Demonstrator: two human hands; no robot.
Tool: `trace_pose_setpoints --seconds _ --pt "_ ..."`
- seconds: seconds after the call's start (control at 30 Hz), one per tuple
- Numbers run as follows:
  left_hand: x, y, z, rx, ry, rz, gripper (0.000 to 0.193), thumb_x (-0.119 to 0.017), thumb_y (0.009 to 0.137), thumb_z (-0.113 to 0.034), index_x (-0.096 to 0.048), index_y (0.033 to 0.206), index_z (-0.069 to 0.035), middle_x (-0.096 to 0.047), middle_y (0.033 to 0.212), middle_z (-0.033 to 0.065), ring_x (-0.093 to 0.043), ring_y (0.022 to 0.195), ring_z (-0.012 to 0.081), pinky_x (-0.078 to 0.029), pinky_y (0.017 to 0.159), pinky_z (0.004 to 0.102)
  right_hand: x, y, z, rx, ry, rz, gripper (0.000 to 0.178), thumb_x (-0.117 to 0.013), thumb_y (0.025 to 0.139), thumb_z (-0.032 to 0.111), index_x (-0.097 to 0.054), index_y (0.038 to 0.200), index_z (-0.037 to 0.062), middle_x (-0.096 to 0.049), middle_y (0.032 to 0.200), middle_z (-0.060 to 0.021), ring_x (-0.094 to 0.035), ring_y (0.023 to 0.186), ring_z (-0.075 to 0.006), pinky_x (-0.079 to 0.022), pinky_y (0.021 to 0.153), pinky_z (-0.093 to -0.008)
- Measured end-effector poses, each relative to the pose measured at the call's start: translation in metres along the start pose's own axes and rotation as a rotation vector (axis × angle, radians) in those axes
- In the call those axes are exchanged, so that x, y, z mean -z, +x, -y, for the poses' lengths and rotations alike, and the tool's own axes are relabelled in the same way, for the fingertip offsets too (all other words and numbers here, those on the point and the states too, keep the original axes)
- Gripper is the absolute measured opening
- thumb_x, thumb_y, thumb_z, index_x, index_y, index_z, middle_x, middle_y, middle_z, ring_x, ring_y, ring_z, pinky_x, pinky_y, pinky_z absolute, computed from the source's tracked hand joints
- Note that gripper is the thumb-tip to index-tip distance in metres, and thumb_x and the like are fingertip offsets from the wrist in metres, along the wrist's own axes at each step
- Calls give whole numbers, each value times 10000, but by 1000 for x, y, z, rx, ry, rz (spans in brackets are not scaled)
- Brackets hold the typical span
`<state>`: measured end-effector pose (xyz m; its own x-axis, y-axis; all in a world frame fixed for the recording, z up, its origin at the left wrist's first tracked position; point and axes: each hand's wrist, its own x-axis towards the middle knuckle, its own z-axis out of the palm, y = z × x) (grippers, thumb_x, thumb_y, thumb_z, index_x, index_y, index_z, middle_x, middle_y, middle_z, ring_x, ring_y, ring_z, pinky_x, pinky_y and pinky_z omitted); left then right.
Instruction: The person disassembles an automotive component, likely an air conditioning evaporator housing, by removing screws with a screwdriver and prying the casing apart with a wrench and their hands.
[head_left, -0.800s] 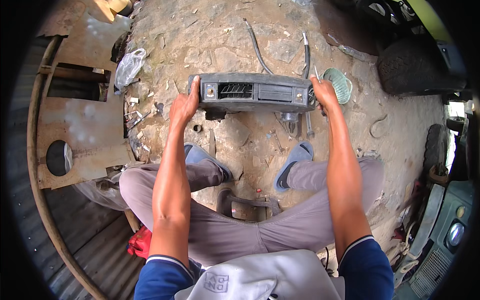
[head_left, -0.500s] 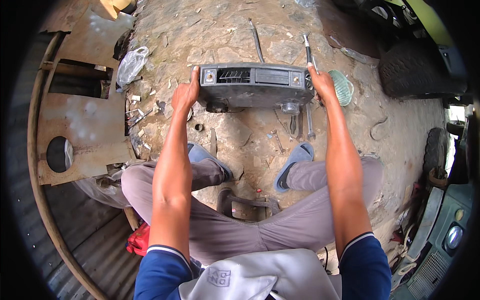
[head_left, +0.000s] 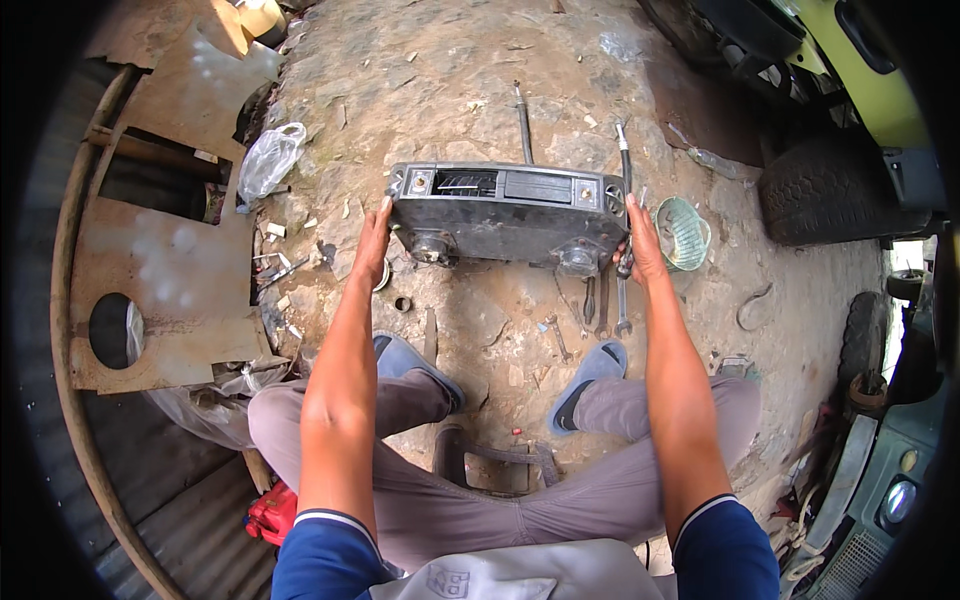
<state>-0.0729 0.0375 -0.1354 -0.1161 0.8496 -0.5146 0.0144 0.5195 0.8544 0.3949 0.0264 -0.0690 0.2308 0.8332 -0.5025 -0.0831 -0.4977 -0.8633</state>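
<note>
The left arm (head_left: 341,350) and right arm (head_left: 682,370) stretch forward, nearly straight. The left grip (head_left: 373,242) and right grip (head_left: 645,240) are level, well apart, palms facing inward, clasping from opposite sides, thumbs (head_left: 386,206) pointing forward.

The black vented unit (head_left: 510,215) at upper centre now tips further, showing more of its lower face (head_left: 505,232).

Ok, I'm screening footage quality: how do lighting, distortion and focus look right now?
Head view: dark fisheye rim, and the wooden pole bows outward, perhaps partly from distortion; head view: daylit stony ground, much darker corrugated sheet at left; head view: the black vented unit between left hand and right hand looks reasonably sharp, its dark surfaces low in detail.
</note>
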Motion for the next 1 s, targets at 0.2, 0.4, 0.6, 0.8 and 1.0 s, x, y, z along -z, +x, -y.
trace_pose_setpoints --seconds 0.2,0.4,0.6,0.8,1.0 --pt "-21 5 19 -79 -314 18 958 -539 912 -722 -259 1593 -111 -312 1626 67 -333 1463 279 -268 1163 454 17 25 -38 -199 141 108 685 -546 927 702 -569 1293 123 -588 786 -17 -495 478 -107 -454 379 -288" --pt "-40 23 2 -134 -69 -222 878 -600 886 -715 -432 1417 -36 -487 1409 136 -469 1265 255 -349 1075 416 9 37 -27 -211 38 69 713 -465 939 742 -609 1192 91 -559 720 -20 -483 469 -123 -448 374 -298" --pt "-72 25 -8 -166 -44 -446 826 -590 886 -732 -537 1160 45 -588 1080 173 -541 989 255 -445 896 368 5 43 -14 -187 -55 26 768 -422 925 784 -637 1059 60 -536 670 -13 -501 477 -118 -438 366 -297" --pt "-73 -2 -15 -54 -22 -563 965 -595 856 -765 -492 1274 99 -588 1198 243 -564 1080 300 -446 969 404 2 33 24 -117 -148 109 764 -443 926 773 -628 1153 67 -510 625 2 -490 439 -94 -434 359 -265" --pt "-69 -19 -14 91 150 -553 1162 -565 810 -829 -411 1395 164 -546 1323 334 -559 1217 385 -413 1057 434 -1 27 16 -237 -195 110 850 -474 894 797 -578 1274 44 -502 670 2 -486 434 -87 -432 351 -261"
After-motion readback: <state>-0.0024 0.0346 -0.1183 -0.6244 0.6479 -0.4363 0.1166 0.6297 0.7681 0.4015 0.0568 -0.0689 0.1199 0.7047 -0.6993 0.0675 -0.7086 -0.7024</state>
